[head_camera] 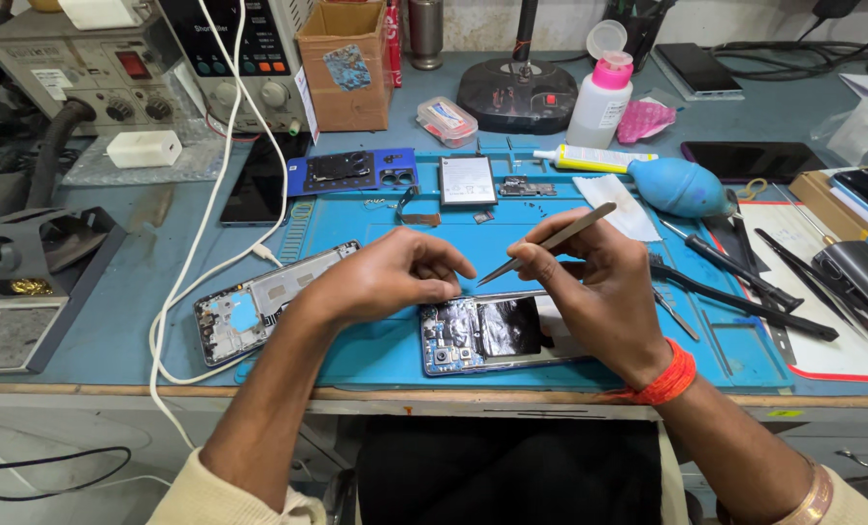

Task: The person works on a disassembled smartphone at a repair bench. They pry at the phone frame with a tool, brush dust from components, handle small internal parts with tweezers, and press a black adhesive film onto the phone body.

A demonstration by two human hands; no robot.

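A brown cardboard box with a blue sticker stands at the table's back. Right of it lie a small clear plastic case, a white pink-capped bottle and a white-and-yellow tube. A dark phone screen lies further right.

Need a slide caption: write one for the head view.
Right hand aims tweezers toward left hand above an opened phone on a blue mat.

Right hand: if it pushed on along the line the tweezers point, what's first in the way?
The right hand holds tweezers whose tip aims down-left at the left hand's fingertips. Those come first, just above the opened phone. The gap looks small, but depth is unclear.
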